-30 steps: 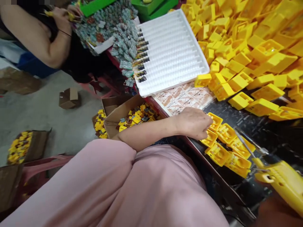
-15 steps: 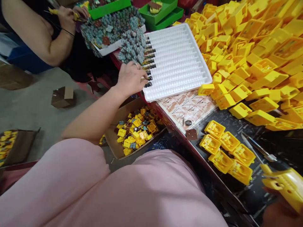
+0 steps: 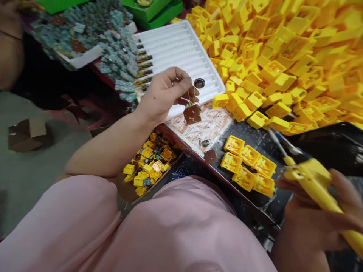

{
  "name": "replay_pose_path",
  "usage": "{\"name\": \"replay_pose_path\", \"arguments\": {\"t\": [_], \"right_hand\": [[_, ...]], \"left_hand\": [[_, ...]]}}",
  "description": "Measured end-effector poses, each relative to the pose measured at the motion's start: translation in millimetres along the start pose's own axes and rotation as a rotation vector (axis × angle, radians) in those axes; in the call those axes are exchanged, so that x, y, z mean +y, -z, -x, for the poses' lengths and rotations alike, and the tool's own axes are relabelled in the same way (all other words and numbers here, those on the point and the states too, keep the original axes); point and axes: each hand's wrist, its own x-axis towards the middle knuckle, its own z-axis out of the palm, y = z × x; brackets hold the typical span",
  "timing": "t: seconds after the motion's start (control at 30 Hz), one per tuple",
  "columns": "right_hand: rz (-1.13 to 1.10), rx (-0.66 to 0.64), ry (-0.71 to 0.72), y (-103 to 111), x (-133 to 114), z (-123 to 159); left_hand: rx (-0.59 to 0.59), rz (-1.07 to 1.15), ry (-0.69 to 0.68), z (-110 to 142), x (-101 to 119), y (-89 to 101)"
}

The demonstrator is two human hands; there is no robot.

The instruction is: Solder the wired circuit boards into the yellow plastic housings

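My left hand (image 3: 166,92) pinches thin wires above the near corner of a white ribbed tray (image 3: 172,41). From the wires hang a small brown circuit board (image 3: 192,115) and a round black speaker (image 3: 199,83). In my right hand (image 3: 309,223), at lower right, is a yellow soldering gun (image 3: 317,183), its metal tip pointing up and left. Left of the gun, several open yellow plastic housings (image 3: 245,178) stand in a tight group on the black worktop. A second brown board (image 3: 210,156) and a second speaker (image 3: 205,143) lie beside them.
A large heap of yellow housings (image 3: 272,71) fills the upper right. Grey-green boards (image 3: 120,60) pile up left of the tray, near green trays (image 3: 159,17). Below the table edge stands a carton of yellow parts (image 3: 147,162). A co-worker's arm (image 3: 10,49) shows at far left.
My left hand has come away from the tray's wire ends, lifting the board and speaker toward the right. The soldering gun is further into view, with my right hand around it. The view has shifted right.
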Motion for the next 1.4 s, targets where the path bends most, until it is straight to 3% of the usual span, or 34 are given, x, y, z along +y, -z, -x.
{"name": "replay_pose_path", "arguments": {"t": [0.07,0.2,0.3,0.43,0.53,0.7,0.77,0.9,1.0,1.23,1.4], "right_hand": [[-0.011,0.065,0.079,-0.1,-7.2,2.6],[-0.053,-0.043,0.148,-11.7,-25.4,2.8],[0.074,-0.155,0.23,-20.7,-30.2,2.1],[0.14,-0.218,0.309,-28.9,-22.2,1.7],[0.159,-0.211,0.302,-38.3,-15.1,1.7],[0.048,-0.214,0.135,-54.3,-15.8,0.4],[0.01,-0.202,0.096,-55.0,-19.4,-4.8],[-0.018,-0.212,0.067,-45.8,-27.5,-27.5],[0.057,-0.236,0.132,-36.6,-29.0,-47.7],[0.176,-0.166,0.184,-31.4,-0.6,-61.2],[0.254,-0.21,0.235,-30.8,27.0,-64.6]], "left_hand": [[-0.01,0.113,0.183,3.9,-4.8,-42.4],[0.013,0.384,0.362,20.9,-13.0,-110.0],[0.054,0.549,0.402,33.9,-19.6,-140.7],[0.118,0.642,0.539,43.6,-23.2,-158.6],[0.14,0.666,0.622,46.3,-19.8,-162.4],[0.112,0.704,0.77,56.3,-17.7,-162.5],[-0.031,0.69,0.765,62.2,-21.0,-156.1],[-0.503,0.544,0.683,66.7,-27.8,-133.0],[-0.68,0.367,0.647,59.5,-27.7,-116.0],[-0.726,0.223,0.599,38.7,-22.3,-86.6],[-0.51,0.332,0.62,39.3,-29.0,-82.0]]}}
